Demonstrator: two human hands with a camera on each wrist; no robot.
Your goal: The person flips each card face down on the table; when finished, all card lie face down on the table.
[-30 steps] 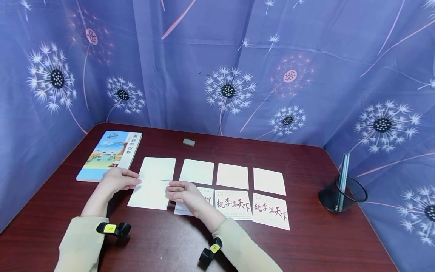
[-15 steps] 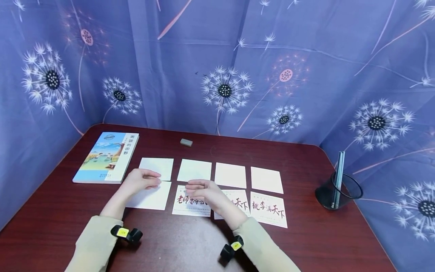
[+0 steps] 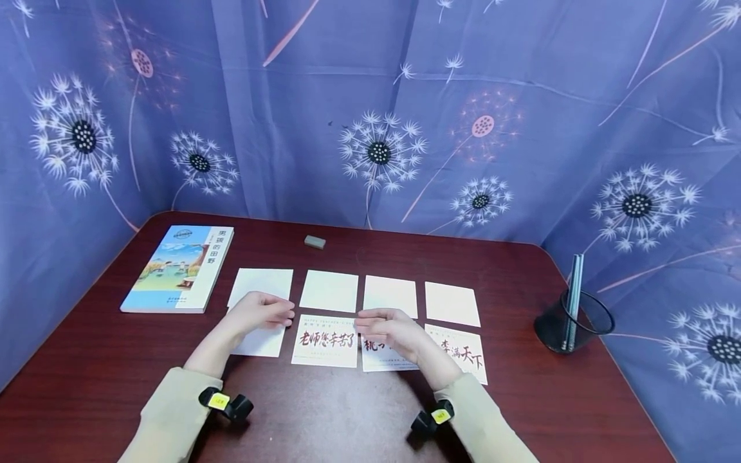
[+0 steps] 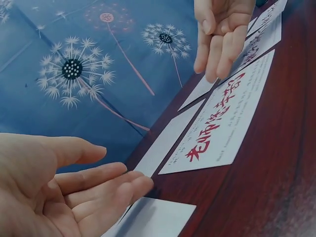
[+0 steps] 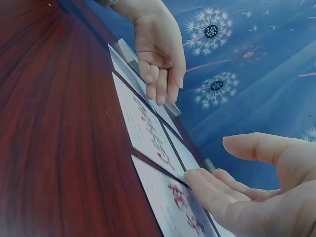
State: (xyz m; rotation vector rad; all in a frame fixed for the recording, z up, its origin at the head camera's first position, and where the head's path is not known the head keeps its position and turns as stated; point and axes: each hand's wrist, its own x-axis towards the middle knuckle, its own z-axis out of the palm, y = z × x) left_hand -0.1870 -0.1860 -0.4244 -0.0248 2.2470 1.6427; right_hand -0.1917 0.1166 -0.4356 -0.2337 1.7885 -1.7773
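Above the blank front-left card (image 3: pixel 263 344), my left hand (image 3: pixel 255 317) hovers with nothing in it, thumb and fingers apart in the left wrist view. My right hand (image 3: pixel 399 333) is likewise bare, its fingers loosely extended over a card with red lettering (image 3: pixel 388 365), partly hiding it. Between the two hands lies another red-lettered card (image 3: pixel 324 341), flat and fully visible. A third lettered card (image 3: pixel 471 360) lies at the right end of the front row, partly behind the right wrist. Behind them runs a row of several blank white cards (image 3: pixel 329 290).
A book (image 3: pixel 176 270) with a picture cover lies at the left of the dark red table (image 3: pixel 324 418). A small grey block (image 3: pixel 315 242) sits near the back edge. At the right stands a black mesh cup (image 3: pixel 550 331) holding pencils (image 3: pixel 573 302). A blue patterned curtain (image 3: pixel 289 128) hangs behind.
Both hands have come away from the blank front-left card and moved right. That card now lies on the table, and the lettered card beside it is uncovered. The head view has shifted slightly.
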